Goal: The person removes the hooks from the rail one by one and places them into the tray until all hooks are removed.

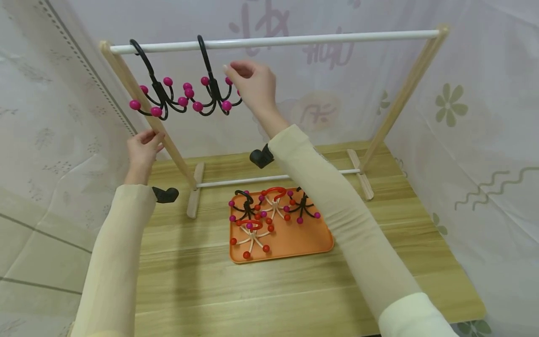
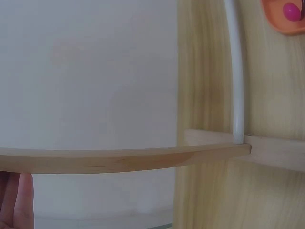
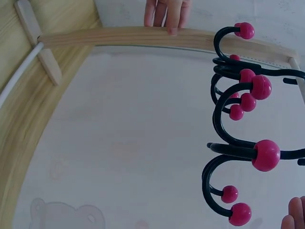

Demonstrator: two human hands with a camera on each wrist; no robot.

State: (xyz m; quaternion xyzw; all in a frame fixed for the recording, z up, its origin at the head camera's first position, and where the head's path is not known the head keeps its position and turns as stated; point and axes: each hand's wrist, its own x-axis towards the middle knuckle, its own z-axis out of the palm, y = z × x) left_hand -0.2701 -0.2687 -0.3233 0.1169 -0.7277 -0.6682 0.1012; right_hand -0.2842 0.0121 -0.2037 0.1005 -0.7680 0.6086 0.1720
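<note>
A black multi-armed hook hanger point(image 1: 214, 89) with pink ball tips hangs from the white top rail point(image 1: 294, 41) of a rack. Beside its right-hand balls is my right hand point(image 1: 256, 86), thumb and forefinger close together and nothing seen between them. The right wrist view catches only its fingertips point(image 3: 296, 214), apart from the hook arms. Left of it hangs a matching black hanger point(image 1: 157, 89). My left hand point(image 1: 144, 149) holds the rack's left wooden post point(image 1: 168, 145) below that hanger. In the right wrist view one finger overlaps the post point(image 3: 119, 36) while others stop at its edge.
An orange tray point(image 1: 303, 238) on the wooden table point(image 1: 269, 290) bears several more hangers, black with pink balls and white with red balls, such as the white one point(image 1: 252, 236). The rack's right post point(image 1: 397, 100) and lower white bar point(image 1: 244, 180) stand behind it.
</note>
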